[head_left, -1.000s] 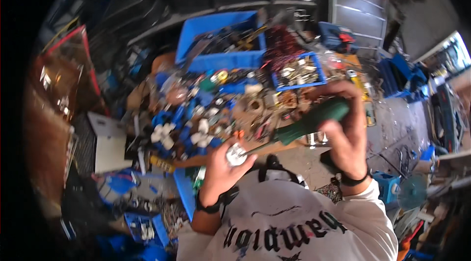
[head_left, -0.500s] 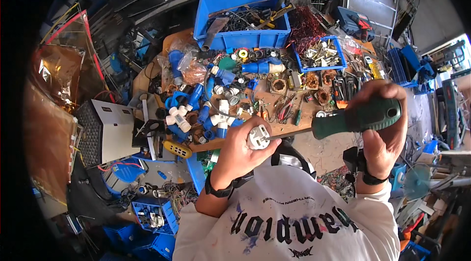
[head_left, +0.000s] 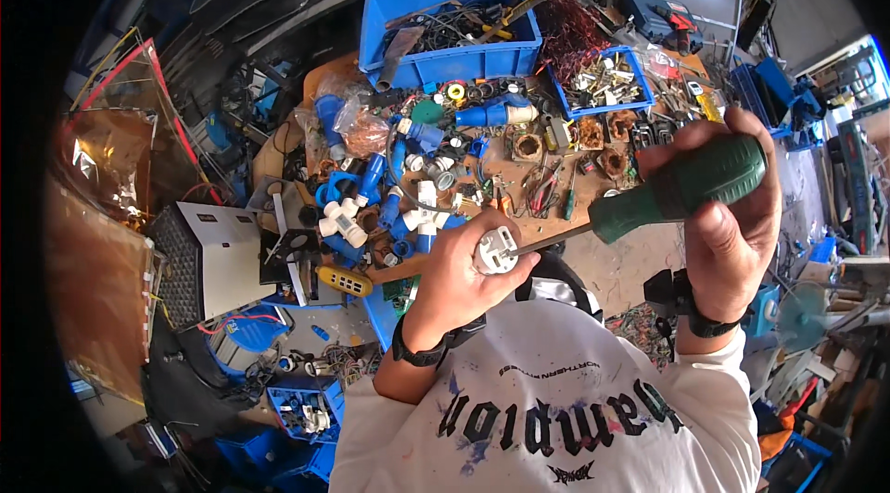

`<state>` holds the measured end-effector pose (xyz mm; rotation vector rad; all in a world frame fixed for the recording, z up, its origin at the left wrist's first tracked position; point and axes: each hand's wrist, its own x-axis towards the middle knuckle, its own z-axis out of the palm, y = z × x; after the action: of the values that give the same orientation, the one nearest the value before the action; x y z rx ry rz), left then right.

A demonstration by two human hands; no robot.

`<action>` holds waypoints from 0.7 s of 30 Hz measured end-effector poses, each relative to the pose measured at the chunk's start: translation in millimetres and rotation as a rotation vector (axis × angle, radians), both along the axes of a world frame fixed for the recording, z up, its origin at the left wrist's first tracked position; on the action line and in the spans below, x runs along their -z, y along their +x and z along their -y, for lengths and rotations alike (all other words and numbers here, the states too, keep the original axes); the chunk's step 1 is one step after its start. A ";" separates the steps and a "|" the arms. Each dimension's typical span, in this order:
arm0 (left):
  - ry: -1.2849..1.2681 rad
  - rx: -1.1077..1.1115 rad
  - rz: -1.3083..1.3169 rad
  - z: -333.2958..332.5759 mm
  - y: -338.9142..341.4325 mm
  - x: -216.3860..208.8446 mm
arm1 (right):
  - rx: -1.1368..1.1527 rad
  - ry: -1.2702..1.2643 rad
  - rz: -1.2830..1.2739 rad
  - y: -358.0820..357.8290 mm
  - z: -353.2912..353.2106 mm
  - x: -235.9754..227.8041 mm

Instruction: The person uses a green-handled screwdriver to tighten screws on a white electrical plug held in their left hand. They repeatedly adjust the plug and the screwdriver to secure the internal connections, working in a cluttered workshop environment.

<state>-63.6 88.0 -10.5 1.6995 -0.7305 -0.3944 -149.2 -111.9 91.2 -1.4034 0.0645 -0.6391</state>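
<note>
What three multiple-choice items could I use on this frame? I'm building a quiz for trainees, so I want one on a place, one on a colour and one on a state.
1. Where does the large blue bin stand?
A. at the far side of the cluttered bench
B. on the person's lap
C. under the grey metal box

2. What colour is the handle of the screwdriver?
A. red
B. green
C. yellow

3. How is the white plug held?
A. lying loose on the bench
B. hanging from a cable
C. gripped in the left hand, screwdriver tip against it

Answers:
1. A, it sits beyond the scattered blue and white fittings.
2. B, the right hand wraps a dark green handle.
3. C, the fingers close around it and the shaft reaches its face.
</note>
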 end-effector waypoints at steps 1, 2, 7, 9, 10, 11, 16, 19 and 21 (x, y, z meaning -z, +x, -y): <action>-0.002 0.005 0.005 0.5 -0.1 1.2 | -0.037 0.043 0.018 1.6 -0.8 -2.1; 0.025 0.010 -0.002 0.3 0.5 -0.2 | -0.082 0.065 0.051 2.8 -0.6 -1.7; 0.038 0.017 0.028 -1.6 -1.7 -9.3 | -0.073 0.086 0.102 3.5 2.5 4.5; 0.014 0.016 0.049 -2.3 -1.8 -9.8 | 0.016 -0.162 0.014 0.6 8.2 4.1; 0.012 0.019 0.053 -3.0 -1.6 -10.0 | 0.008 -0.153 0.011 0.3 6.2 1.9; 0.010 0.021 0.057 -3.7 -1.4 -10.3 | 0.001 -0.144 0.011 0.5 3.7 -0.8; 0.027 0.029 0.045 -5.0 -0.3 -11.5 | -0.100 0.100 0.089 2.0 -4.7 -2.8; 0.029 0.026 0.042 -5.6 -0.2 -10.7 | -0.046 0.103 0.100 4.0 -10.6 0.9; 0.028 0.025 0.049 -7.0 0.4 -9.6 | 0.019 0.008 0.061 0.6 -6.7 9.1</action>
<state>-63.2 95.0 -0.9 1.7324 -0.7856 -0.3831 -148.7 -105.3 82.1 -1.3760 0.0314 -0.6963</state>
